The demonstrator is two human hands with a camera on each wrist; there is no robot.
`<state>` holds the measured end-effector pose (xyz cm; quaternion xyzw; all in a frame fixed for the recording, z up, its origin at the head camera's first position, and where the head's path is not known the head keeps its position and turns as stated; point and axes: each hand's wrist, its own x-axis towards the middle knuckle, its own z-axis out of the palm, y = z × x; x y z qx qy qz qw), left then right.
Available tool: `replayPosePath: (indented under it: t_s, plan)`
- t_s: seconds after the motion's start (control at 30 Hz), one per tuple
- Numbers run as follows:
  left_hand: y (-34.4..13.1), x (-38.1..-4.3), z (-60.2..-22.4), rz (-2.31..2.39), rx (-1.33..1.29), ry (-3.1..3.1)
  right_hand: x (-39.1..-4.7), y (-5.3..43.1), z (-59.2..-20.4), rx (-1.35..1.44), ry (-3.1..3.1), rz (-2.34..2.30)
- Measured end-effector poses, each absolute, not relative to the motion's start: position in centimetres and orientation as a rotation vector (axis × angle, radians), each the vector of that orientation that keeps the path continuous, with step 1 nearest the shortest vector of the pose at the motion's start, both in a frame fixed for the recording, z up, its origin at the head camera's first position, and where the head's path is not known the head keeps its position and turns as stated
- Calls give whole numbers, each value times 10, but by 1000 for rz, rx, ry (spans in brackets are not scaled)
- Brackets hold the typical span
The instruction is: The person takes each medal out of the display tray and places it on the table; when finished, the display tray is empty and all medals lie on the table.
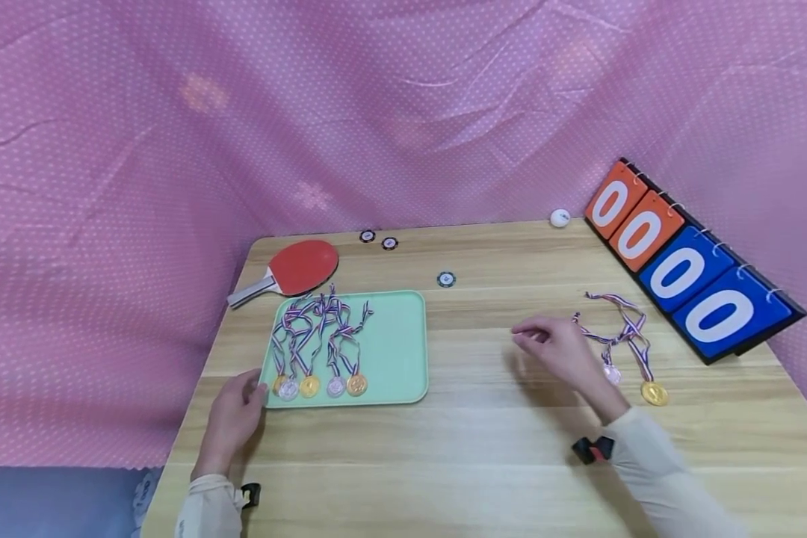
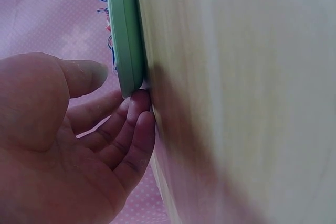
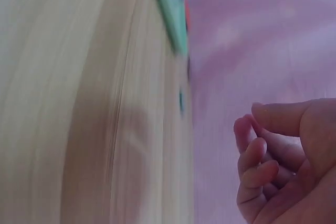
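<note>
My left hand [image 1: 232,415] is at the near left corner of a mint-green tray [image 1: 393,351]. In the left wrist view its fingertips touch the low edge of the tray, and the thumb stands a little apart from the rim. On the tray's left part lie several medals [image 1: 309,385], gold and silver coloured, their striped ribbons [image 1: 302,329] tangled toward the back. Over the table to the right, my right hand [image 1: 561,355] holds nothing, fingers loosely bent. Just beyond its wrist lie a gold medal [image 1: 654,393] and a partly hidden silver medal [image 1: 610,373] with striped ribbons.
A red table tennis paddle [image 1: 304,267] lies behind the tray. Poker chips [image 1: 447,279] are scattered toward the back, and a white ball [image 1: 560,217] sits at the far edge. On the right stands a flip scoreboard [image 1: 669,258] showing zeros. Pink curtain [image 1: 403,112] surrounds the table.
</note>
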<state>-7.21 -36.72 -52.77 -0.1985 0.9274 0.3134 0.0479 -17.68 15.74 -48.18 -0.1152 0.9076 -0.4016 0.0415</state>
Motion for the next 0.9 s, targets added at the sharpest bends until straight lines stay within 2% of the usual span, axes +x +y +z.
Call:
replayPosePath:
  t_s: [0.3, 0.47, 0.67, 0.9]
  plan:
    - [-368, -72, -529, 937, -577, 2863, -172, 34, -492, -512, 2535, -1299]
    - [-369, -75, -529, 933, -559, 2887, -169, -20, -501, -596, 2477, -1239]
    - [-367, -77, -528, 922, -587, 2871, -164, -65, -513, -660, 2513, -1149]
    - [-369, -76, -529, 925, -581, 2875, -159, -92, -525, -572, 2606, -1030]
